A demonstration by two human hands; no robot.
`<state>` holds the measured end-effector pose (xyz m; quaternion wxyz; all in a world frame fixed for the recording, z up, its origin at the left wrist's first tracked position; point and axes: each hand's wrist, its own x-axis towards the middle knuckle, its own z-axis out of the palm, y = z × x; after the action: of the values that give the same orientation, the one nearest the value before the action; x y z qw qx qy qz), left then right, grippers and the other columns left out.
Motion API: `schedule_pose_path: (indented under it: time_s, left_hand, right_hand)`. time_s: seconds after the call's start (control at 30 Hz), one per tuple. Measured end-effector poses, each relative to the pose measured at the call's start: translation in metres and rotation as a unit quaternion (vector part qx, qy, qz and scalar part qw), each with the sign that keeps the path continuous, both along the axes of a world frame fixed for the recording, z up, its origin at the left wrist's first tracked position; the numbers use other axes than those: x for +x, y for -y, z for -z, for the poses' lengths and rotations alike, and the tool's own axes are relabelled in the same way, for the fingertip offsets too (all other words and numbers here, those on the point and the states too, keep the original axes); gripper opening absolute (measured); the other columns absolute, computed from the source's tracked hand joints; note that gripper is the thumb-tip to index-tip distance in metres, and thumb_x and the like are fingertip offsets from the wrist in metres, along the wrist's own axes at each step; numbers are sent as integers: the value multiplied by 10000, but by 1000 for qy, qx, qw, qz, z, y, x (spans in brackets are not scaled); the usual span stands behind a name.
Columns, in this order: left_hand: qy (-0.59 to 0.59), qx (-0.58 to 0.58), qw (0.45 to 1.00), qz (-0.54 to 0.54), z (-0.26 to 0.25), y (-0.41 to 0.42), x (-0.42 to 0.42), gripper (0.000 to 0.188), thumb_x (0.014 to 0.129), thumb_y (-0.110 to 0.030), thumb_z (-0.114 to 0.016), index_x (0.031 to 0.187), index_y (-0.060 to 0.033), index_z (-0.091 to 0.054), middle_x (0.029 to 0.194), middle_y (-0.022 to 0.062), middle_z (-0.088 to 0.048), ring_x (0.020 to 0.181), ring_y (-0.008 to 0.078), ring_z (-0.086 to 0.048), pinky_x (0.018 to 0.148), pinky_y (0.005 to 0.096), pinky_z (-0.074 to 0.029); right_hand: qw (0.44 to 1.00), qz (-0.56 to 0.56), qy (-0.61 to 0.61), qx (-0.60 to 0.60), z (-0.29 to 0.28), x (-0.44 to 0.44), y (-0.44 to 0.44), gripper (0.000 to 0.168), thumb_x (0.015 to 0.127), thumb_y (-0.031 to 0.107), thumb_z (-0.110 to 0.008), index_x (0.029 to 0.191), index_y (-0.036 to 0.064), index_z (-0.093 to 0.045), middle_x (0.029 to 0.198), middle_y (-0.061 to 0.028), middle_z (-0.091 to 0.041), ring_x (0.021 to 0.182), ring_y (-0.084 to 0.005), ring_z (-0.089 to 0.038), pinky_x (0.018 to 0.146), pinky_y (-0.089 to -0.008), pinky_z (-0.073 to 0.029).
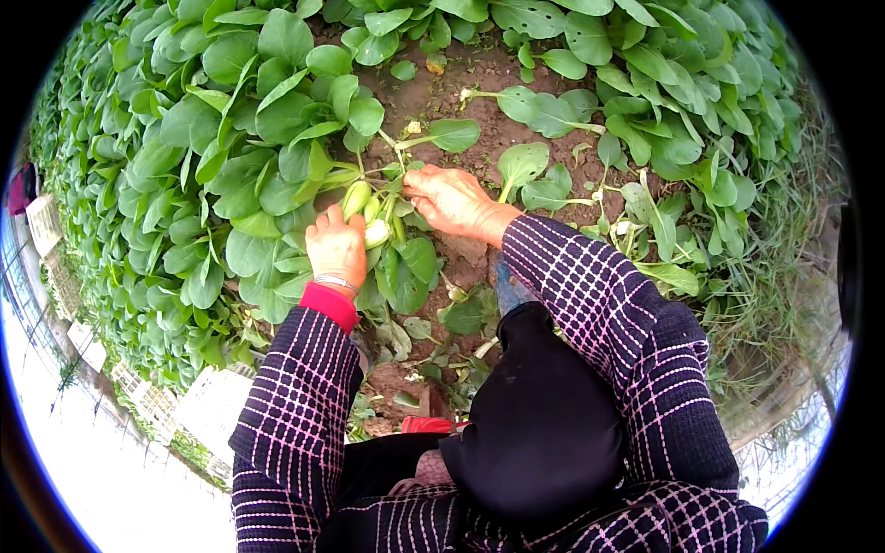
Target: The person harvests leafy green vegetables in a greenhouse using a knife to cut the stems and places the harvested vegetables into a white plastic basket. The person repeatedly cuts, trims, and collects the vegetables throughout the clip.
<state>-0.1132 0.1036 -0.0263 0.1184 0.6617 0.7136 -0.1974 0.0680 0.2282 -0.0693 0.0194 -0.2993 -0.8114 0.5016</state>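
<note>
Several pale-based heads of leafy greens [377, 233], resembling bok choy, lie bunched between my two hands in the head view. My left hand [337, 250] rests against the left side of their white-green bases, fingers curled; whether it grips them is hard to tell. On the other side, my right hand [442, 197] is closed around something low by the stems, hidden under its fingers. Dense standing greens [276, 124] rise just beyond and left of both hands. A loose leaf [456, 135] on a stalk lies above my right hand.
Brown soil [429, 97] shows between the plants, strewn with cut leaves [546, 193] at the right. Plastic crates [142, 394] line the lower left edge of the bed. Grass [767, 276] grows along the right. My knee in black [546, 415] is bent below my hands.
</note>
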Motion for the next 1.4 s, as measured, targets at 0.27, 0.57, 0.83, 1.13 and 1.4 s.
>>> schedule_pose_path:
  time_s: [0.27,0.57,0.83,1.13,1.4]
  left_hand:
    - [55,61,997,-8,4,9,-3,155,700,-121,-633,854,-114,-619,937,94,-555,851,273,-574,733,397,-432]
    - [170,51,984,13,-50,-17,-21,302,643,-39,-663,929,-91,-580,832,90,-556,725,283,-593,637,384,-463]
    - [58,-25,980,190,-52,-73,-17,95,752,-147,-600,808,-94,-656,942,68,-617,1016,240,-564,812,352,-442]
    - [64,-58,994,74,-12,-46,-46,161,728,-108,-628,879,-128,-682,1000,104,-608,892,274,-615,774,396,-489]
    - [139,-49,989,-5,-2,-31,-51,239,641,-50,-672,872,-107,-658,918,88,-626,877,304,-615,768,423,-497]
  right_hand:
    - [998,-16,66,-18,11,-17,12,186,810,106,-543,980,37,-578,921,-183,-641,918,-388,-617,793,-467,-499]
    - [999,47,10,0,-21,6,-4,217,797,85,-553,1011,49,-567,901,-185,-652,879,-382,-637,771,-457,-527]
    - [994,95,46,-24,-25,-19,-6,174,786,111,-568,935,22,-558,826,-218,-623,837,-412,-619,737,-503,-487]
    - [995,77,39,-39,-19,-23,4,198,765,96,-574,938,6,-538,790,-217,-621,798,-425,-621,726,-512,-487]
    - [995,5,95,26,-20,-32,7,325,790,74,-555,1112,48,-586,861,-202,-634,871,-376,-631,762,-470,-502]
